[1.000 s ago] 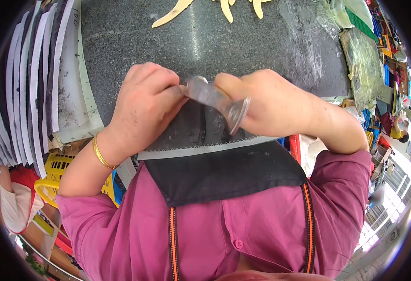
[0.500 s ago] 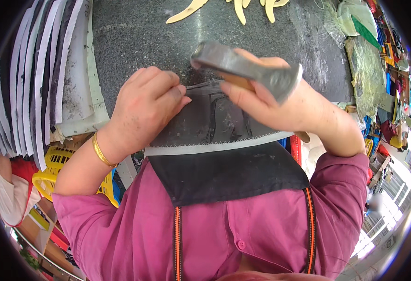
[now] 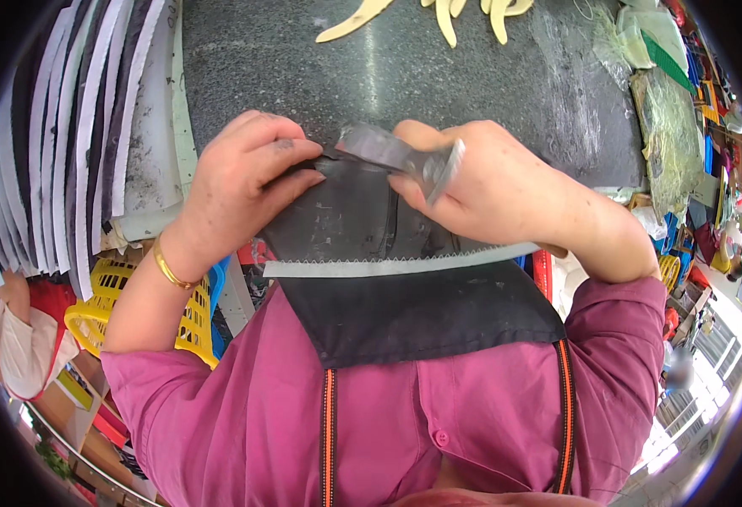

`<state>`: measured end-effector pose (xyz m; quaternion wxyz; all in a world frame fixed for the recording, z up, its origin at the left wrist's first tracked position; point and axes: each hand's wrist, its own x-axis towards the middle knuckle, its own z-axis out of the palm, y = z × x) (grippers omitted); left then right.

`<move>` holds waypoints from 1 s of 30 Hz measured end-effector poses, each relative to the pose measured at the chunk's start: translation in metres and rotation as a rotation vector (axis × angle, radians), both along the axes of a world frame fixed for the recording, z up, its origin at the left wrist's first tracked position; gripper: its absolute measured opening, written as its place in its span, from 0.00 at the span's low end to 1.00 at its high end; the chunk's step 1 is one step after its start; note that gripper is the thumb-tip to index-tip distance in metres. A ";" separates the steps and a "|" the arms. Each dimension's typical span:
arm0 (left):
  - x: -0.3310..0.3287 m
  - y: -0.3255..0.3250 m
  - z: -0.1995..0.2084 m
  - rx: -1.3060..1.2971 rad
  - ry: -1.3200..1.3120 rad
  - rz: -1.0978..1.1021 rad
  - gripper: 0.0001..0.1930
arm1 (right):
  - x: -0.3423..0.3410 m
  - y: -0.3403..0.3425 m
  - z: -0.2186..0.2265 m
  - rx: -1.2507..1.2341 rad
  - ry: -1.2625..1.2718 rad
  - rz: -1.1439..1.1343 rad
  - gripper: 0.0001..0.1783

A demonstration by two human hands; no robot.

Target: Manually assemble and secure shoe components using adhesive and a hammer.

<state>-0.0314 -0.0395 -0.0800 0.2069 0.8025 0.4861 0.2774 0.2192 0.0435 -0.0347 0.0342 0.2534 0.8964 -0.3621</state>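
Observation:
A dark panel (image 3: pixel 333 215) lies in front of me, with a pale zigzag-stitched strip (image 3: pixel 362 268) along its near edge. At the panel's far left, my left hand (image 3: pixel 240 177) has thumb and forefinger closed on its dark edge. My right hand (image 3: pixel 493 182) is wrapped round a hammer (image 3: pixel 379 149), the handle mostly hidden by the fingers. The metal head is over the panel's far edge, close to my left fingertips; whether it touches is unclear. Black folds or strips show on the panel below my right hand.
Several cream curved strips (image 3: pixel 358 21) lie at the far side of the dark worktop (image 3: pixel 303 76). A stack of white-edged dark panels (image 3: pixel 84 127) stands at left, above a yellow basket (image 3: pixel 109 304). Plastic wrapping (image 3: pixel 667 127) is at right. Another person's sleeve (image 3: pixel 29 351) shows at lower left.
The hammer head has come down, and my right hand has shifted slightly left. My left hand's fingers have moved a little left along the panel's far edge.

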 end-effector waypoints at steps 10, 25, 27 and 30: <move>-0.001 -0.011 -0.010 0.154 0.039 0.040 0.15 | -0.011 -0.008 -0.005 -0.062 0.167 -0.100 0.12; 0.004 -0.030 -0.011 0.129 0.147 0.246 0.16 | -0.015 -0.013 -0.006 -0.094 0.001 -0.006 0.11; 0.005 -0.034 -0.011 0.133 0.133 0.248 0.15 | -0.014 -0.013 -0.008 -0.125 0.015 -0.021 0.11; 0.005 -0.037 -0.014 0.057 0.020 0.281 0.15 | -0.013 -0.012 -0.007 -0.116 0.018 -0.022 0.12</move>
